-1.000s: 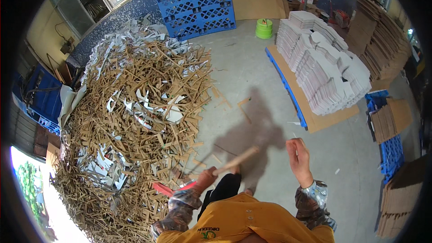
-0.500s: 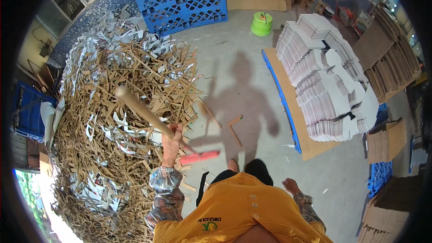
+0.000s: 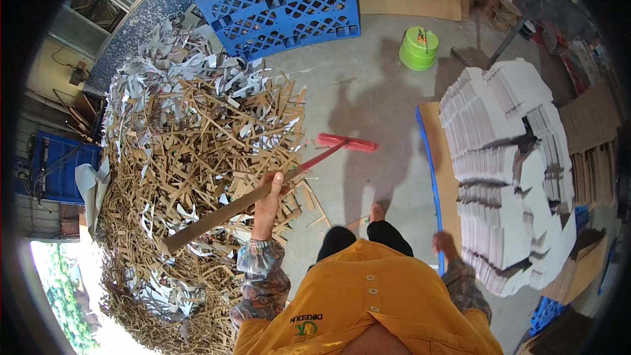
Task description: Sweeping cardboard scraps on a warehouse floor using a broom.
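My left hand [image 3: 266, 205] is closed around the wooden handle of a broom [image 3: 230, 215]. The handle's thick end points toward the lower left, above the heap of cardboard strips. Farther ahead, the broom's red head [image 3: 360, 144] is over the concrete floor, right of the heap; whether it touches the floor I cannot tell. My right hand [image 3: 445, 244] hangs low at my side, near the board under the white stacks. It looks empty, with its fingers loosely bent and slightly apart.
A large heap of brown cardboard strips and white scraps [image 3: 190, 138] lies on the left. Blue plastic pallets [image 3: 276, 6] lean behind it. A green tub [image 3: 419, 49] stands ahead. White die-cut stacks [image 3: 506, 177] sit on a blue-edged pallet [image 3: 430, 177] at right.
The broom head has swung forward and right, and the handle's end has dropped toward me. I have stepped ahead, bringing the green tub and white stacks nearer on the right.
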Motion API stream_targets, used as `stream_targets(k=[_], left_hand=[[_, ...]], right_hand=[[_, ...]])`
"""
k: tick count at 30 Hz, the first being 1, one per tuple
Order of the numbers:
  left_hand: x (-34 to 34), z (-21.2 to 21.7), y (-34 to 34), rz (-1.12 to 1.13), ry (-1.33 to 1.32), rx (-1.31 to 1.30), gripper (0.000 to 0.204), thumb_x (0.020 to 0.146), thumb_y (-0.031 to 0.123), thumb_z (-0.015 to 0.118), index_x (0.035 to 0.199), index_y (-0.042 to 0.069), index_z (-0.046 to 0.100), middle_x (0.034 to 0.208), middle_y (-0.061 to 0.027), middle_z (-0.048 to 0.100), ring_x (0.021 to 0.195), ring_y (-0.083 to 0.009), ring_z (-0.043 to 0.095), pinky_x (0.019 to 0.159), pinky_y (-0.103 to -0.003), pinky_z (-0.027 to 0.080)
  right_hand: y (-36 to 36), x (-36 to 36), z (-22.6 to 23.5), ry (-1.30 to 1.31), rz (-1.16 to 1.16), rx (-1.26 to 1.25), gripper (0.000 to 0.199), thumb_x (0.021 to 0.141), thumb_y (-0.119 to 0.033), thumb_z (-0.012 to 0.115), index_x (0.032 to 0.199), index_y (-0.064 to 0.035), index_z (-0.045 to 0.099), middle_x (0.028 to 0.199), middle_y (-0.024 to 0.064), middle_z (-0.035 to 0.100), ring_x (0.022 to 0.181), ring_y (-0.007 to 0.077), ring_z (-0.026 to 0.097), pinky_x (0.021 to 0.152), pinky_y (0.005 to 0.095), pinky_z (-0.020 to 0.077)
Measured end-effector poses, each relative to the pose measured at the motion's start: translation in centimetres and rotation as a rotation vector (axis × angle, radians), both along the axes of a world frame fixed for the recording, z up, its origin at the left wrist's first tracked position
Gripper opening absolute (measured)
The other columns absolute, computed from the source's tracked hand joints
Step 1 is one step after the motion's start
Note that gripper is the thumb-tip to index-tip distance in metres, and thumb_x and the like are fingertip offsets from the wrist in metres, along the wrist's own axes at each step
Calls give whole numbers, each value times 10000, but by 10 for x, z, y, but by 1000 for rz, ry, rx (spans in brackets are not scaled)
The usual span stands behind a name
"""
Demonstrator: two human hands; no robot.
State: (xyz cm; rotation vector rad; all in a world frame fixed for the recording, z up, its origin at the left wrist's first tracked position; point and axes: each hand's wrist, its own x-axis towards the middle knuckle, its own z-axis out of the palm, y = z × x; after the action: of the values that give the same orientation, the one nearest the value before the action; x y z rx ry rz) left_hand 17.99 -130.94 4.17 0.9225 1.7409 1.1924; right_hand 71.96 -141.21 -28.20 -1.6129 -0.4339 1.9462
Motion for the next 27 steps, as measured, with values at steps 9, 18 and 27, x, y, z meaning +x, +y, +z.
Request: stream_targets(k=[9, 18, 27], left_hand=[[-11, -13, 235, 63, -24, 27, 444, 775, 423, 541, 893, -3, 507, 756, -73, 546, 627, -123, 548, 561, -243, 430], [-29, -24, 531, -99, -105, 84, 382, 759, 325, 592, 874, -21, 476, 720, -74, 526, 592, -147, 545, 538, -238, 439], [19, 34, 803, -309, -136, 223, 277, 755, 198, 610, 872, -6, 465, 782, -59, 511, 698, -119, 530, 546, -249, 485]], right_hand=[[389, -90, 174, -510, 222, 510, 167, 796, -189, 486, 760, -30, 524, 620, 39, 519, 496, 83, 488, 424, 219, 394], [434, -90, 58, -468, 314, 41, 157, 741, -196, 504, 695, -46, 484, 540, 53, 499, 415, 139, 483, 358, 268, 398], [519, -119, 16, -427, 172, 104, 142, 739, -180, 507, 759, -40, 506, 584, 71, 500, 470, 149, 503, 395, 263, 418]])
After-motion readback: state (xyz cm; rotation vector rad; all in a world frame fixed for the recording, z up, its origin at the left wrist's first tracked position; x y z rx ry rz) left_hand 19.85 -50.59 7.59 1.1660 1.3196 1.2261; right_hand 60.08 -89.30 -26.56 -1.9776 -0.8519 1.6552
